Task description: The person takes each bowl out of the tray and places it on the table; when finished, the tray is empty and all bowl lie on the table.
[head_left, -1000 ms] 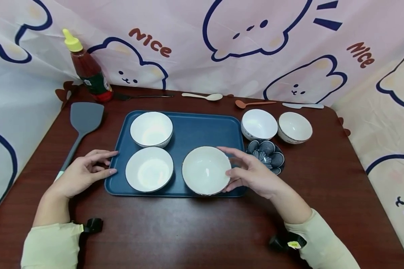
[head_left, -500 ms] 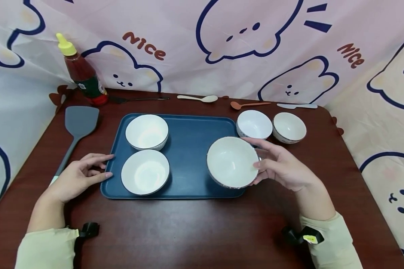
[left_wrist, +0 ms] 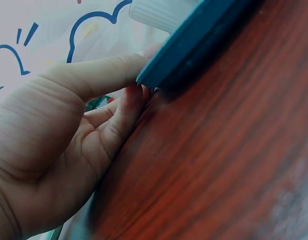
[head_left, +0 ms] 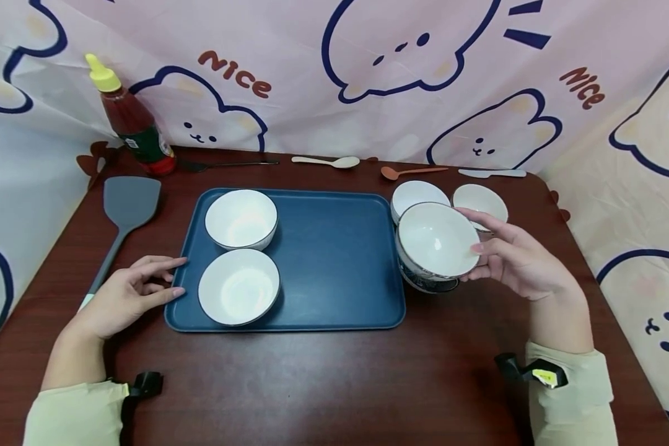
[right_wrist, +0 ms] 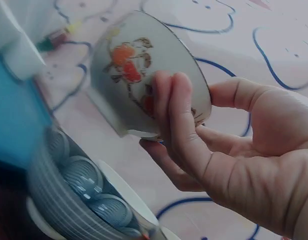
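Note:
My right hand (head_left: 515, 263) grips a white bowl (head_left: 437, 238) by its right side, thumb at the rim and fingers around the outside. In the right wrist view, orange and red flowers show on the bowl's outer wall. It is raised over a dark blue patterned bowl (head_left: 432, 285), mostly hidden in the head view; its striped side (right_wrist: 74, 200) shows in the right wrist view. My left hand (head_left: 125, 294) rests at the left edge of the blue tray (head_left: 340, 260), thumb and index fingertips touching the rim. Two white bowls, one far (head_left: 241, 217) and one near (head_left: 238, 286), sit on the tray's left.
Behind the held bowl stand two smaller white bowls, left (head_left: 418, 195) and right (head_left: 482, 201). A grey spatula (head_left: 131, 201) lies left of the tray. A sauce bottle (head_left: 136, 130), a fork (head_left: 234, 164), a cream spoon (head_left: 326, 162), a brown spoon (head_left: 412, 172) and a knife (head_left: 493, 174) line the back.
My right hand has lifted the flowered bowl from the tray's right side and carried it right, over the dark blue bowl. My left hand has stayed at the tray's edge.

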Demonstrator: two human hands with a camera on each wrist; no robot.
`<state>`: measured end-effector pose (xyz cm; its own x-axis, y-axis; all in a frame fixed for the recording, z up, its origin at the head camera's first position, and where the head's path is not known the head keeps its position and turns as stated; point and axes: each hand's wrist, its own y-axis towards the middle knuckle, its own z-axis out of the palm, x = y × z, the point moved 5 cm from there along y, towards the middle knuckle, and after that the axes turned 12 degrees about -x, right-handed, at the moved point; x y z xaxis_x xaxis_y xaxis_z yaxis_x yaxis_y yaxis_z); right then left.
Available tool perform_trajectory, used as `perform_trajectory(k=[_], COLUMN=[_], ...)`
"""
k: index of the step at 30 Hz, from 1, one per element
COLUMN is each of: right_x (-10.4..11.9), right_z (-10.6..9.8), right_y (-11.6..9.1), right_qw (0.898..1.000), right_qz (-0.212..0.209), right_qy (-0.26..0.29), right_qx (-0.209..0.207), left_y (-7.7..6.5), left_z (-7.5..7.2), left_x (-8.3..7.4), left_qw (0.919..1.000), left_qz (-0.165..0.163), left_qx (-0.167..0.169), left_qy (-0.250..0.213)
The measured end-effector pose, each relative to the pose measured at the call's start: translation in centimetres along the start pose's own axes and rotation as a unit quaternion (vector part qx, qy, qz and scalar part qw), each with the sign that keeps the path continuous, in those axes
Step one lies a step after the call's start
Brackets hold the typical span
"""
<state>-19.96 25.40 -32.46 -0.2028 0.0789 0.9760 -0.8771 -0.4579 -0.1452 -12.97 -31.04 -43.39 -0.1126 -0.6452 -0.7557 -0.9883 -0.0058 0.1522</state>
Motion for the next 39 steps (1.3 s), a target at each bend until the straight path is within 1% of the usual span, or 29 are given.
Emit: perform_trajectory(k=[6,11,16,21,24,25,28,32,33,39], right_x=[0.6,0.8,0.8,0.6,0.3,0.1,-0.4,-1.0,-1.2,-2.0], right_z=[-3.0,-5.2,-7.0,-9.1,-10.2,-10.6,-11.4,-12.1,-12.3,-13.0], right_y=[-0.8,-1.7,-2.1,-3.2,-3.9,-4.1,-4.7,-4.9,-5.0,-5.0], right_qw=[0.999,0.998,0.998,0.998,0.998,0.998,0.996,0.996,0.996,0.996], right_qz=[-0.03,-0.061,-0.061,-0.056,-0.061,-0.064,-0.076,-0.08,-0.077,-0.068], right_qy=[0.026,0.011,0.017,0.005,-0.004,-0.019,-0.039,-0.042,-0.053,-0.058], right_qx=[0.029,0.031,0.007,-0.017,-0.012,-0.014,-0.005,0.01,0.007,0.03], left_y=[0.0,0.0,-0.1,-0.1,-0.1,0.0,0.1,0.3,0.3,0.0], left_z=[0.0,0.0,-0.2,-0.1,0.0,0.1,0.2,0.2,0.2,0.3], left_x=[0.0,0.3,0.5,0.2,0.0,0.0,0.0,0.0,0.0,0.0], left_qw=[1.0,0.9999,0.9999,0.9998,0.9997,0.9997,0.9998,0.9999,0.9999,0.9999], left_qz=[0.009,0.009,0.01,0.017,0.02,0.02,0.018,0.014,0.013,0.01], left_qx=[0.002,0.003,-0.001,-0.001,0.002,0.003,0.004,0.004,0.004,0.004], left_qy=[-0.004,-0.006,-0.005,-0.011,-0.013,-0.013,-0.012,-0.009,-0.009,-0.011])
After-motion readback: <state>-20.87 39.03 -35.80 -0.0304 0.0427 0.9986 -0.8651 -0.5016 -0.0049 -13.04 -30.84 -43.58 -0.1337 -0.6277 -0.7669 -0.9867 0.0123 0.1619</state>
